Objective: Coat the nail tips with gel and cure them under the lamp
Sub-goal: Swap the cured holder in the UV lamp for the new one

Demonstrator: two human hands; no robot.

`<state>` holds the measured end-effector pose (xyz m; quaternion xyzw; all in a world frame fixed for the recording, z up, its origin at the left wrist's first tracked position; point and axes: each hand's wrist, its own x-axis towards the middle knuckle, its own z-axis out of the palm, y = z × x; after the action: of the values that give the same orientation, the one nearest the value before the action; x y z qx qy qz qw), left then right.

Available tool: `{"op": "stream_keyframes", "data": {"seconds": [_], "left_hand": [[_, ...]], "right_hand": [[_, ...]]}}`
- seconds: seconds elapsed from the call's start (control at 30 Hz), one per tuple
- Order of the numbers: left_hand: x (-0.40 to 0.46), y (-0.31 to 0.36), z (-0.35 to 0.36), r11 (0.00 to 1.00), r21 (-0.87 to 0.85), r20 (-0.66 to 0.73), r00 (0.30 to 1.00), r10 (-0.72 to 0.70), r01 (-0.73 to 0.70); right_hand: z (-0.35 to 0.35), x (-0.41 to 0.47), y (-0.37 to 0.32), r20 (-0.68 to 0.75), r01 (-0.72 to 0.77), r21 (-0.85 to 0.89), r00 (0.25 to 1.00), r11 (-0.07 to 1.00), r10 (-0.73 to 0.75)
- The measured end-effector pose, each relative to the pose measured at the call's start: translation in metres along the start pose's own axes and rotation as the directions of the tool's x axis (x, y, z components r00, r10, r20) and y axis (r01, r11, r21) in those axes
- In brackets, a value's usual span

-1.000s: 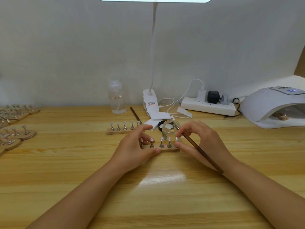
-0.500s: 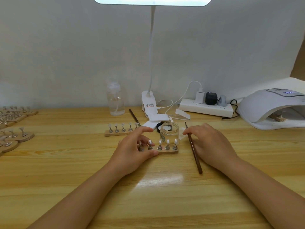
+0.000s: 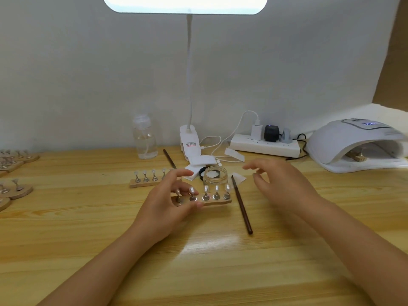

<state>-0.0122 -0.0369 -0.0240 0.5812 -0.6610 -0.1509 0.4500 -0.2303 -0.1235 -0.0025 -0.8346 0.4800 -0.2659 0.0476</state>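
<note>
The strip (image 3: 217, 201) of five nail tips (image 3: 217, 189) is pinched at its near end by the left hand (image 3: 171, 205), thumb under the front edge and fingers curled over the first two stands, and it seems to be raised slightly off the table (image 3: 88, 217), though that cannot be told for sure. The right hand (image 3: 279, 184) is carried empty above the table, fingers loosely spread and blurred, nothing held in it. The brush (image 3: 241, 205) is seen lying flat just right of the strip, touched by neither hand, and the open gel jar (image 3: 214, 176) stands just behind the strip with its black lid (image 3: 202, 172) beside it. With the brush laid down, coating of this strip is judged to be finished, though gel on the tips is too small to be confirmed. Curing is judged to be what is left: the lamp (image 3: 362, 144) sits well apart at the far right, its display lit, and another holder (image 3: 356, 156) is glimpsed inside it, so that one may have to be taken out first. A second strip (image 3: 145, 181) waits behind the left hand, its state not to be told, and more holders (image 3: 15, 191) are stacked at the far left edge.
</note>
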Motion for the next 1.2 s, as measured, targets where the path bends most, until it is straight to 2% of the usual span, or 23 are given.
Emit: {"op": "stream_keyframes", "data": {"seconds": [0.13, 0.27, 0.37, 0.5, 0.57, 0.6, 0.67, 0.73, 0.8, 0.83, 0.9, 1.0, 1.07, 1.13, 1.2], "left_hand": [[0.001, 0.035, -0.001, 0.994, -0.065, -0.035, 0.996, 0.083, -0.085], [0.015, 0.085, 0.014, 0.980, -0.076, 0.067, 0.980, 0.187, -0.182], [0.036, 0.111, 0.049, 0.978, -0.114, 0.119, 0.974, 0.191, -0.177], [0.063, 0.129, 0.115, 0.962, -0.269, 0.129, 0.987, 0.094, -0.056], [0.074, 0.136, 0.147, 0.943, -0.332, 0.126, 0.990, 0.059, -0.014], [0.080, 0.140, 0.163, 0.933, -0.361, 0.118, 0.992, 0.041, 0.005], [0.093, 0.148, 0.191, 0.906, -0.421, 0.087, 0.996, -0.004, 0.040], [0.105, 0.156, 0.215, 0.881, -0.468, 0.045, 0.997, -0.056, 0.071], [0.112, 0.161, 0.236, 0.861, -0.502, 0.001, 0.996, -0.092, 0.080], [0.113, 0.162, 0.245, 0.857, -0.509, -0.016, 0.995, -0.099, 0.077], [0.113, 0.158, 0.257, 0.868, -0.494, -0.028, 0.997, -0.069, 0.047], [0.111, 0.148, 0.265, 0.898, -0.440, 0.006, 1.000, 0.002, 0.000], [0.111, 0.143, 0.264, 0.906, -0.422, 0.013, 0.999, 0.034, -0.025], [0.112, 0.136, 0.265, 0.915, -0.402, 0.022, 0.999, 0.034, -0.022], [0.114, 0.132, 0.266, 0.916, -0.401, 0.021, 1.000, 0.016, -0.006]], "right_hand": [[-0.018, 0.003, 0.019, 0.187, -0.090, 0.021, 0.979, 0.996, 0.085], [-0.041, 0.001, 0.043, 0.262, -0.256, 0.103, 0.939, 0.961, 0.222], [-0.049, -0.005, 0.062, 0.170, -0.359, 0.111, 0.926, 0.927, 0.338], [-0.055, -0.009, 0.091, -0.004, -0.458, 0.221, 0.882, 0.861, 0.471], [-0.060, -0.008, 0.109, -0.115, -0.539, 0.282, 0.802, 0.793, 0.586], [-0.063, -0.009, 0.118, -0.164, -0.557, 0.391, 0.741, 0.733, 0.651], [-0.068, -0.013, 0.131, -0.172, -0.480, 0.718, 0.579, 0.503, 0.797], [-0.075, -0.019, 0.139, -0.125, -0.336, 0.900, 0.413, 0.278, 0.902], [-0.079, -0.022, 0.150, -0.143, -0.240, 0.945, 0.305, 0.221, 0.942], [-0.081, -0.024, 0.154, -0.162, -0.225, 0.947, 0.283, 0.229, 0.945], [-0.081, -0.025, 0.162, -0.169, -0.241, 0.940, 0.284, 0.241, 0.944], [-0.072, -0.022, 0.173, -0.133, -0.343, 0.904, 0.339, 0.254, 0.931], [-0.069, -0.016, 0.181, -0.148, -0.457, 0.821, 0.407, 0.342, 0.901], [-0.071, -0.008, 0.195, -0.176, -0.609, 0.642, 0.474, 0.466, 0.863], [-0.079, -0.001, 0.211, -0.163, -0.732, 0.381, 0.548, 0.565, 0.820]]}}
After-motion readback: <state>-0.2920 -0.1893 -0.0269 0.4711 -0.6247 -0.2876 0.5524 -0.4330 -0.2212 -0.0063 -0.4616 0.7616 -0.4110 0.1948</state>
